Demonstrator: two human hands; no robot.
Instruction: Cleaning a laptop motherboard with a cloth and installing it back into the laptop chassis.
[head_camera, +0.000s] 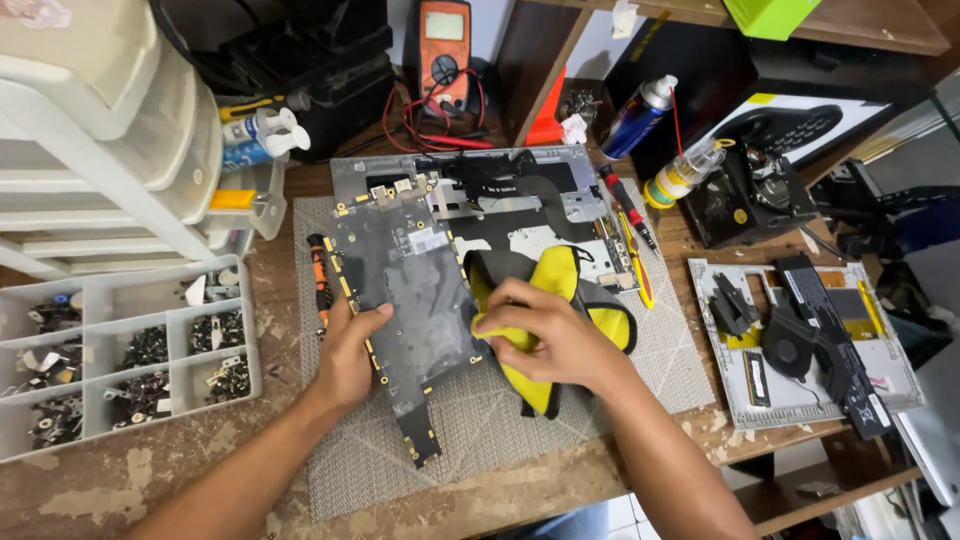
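Observation:
A dark laptop circuit board (405, 300) lies on a grey woven mat (470, 420). My left hand (350, 355) presses against the board's left edge and steadies it. My right hand (550, 335) grips a yellow and grey cloth (560, 280) and holds it against the board's right side. Behind the board rests an opened silver laptop chassis (520, 200) with black cables.
A compartment tray of screws (130, 350) sits at the left under white plastic drawers (100, 150). An orange screwdriver (318, 275) lies by the board. A panel with a fan and parts (800, 340) is at right. Spray can (640, 115), bottle (685, 172) and multimeter (445, 50) stand behind.

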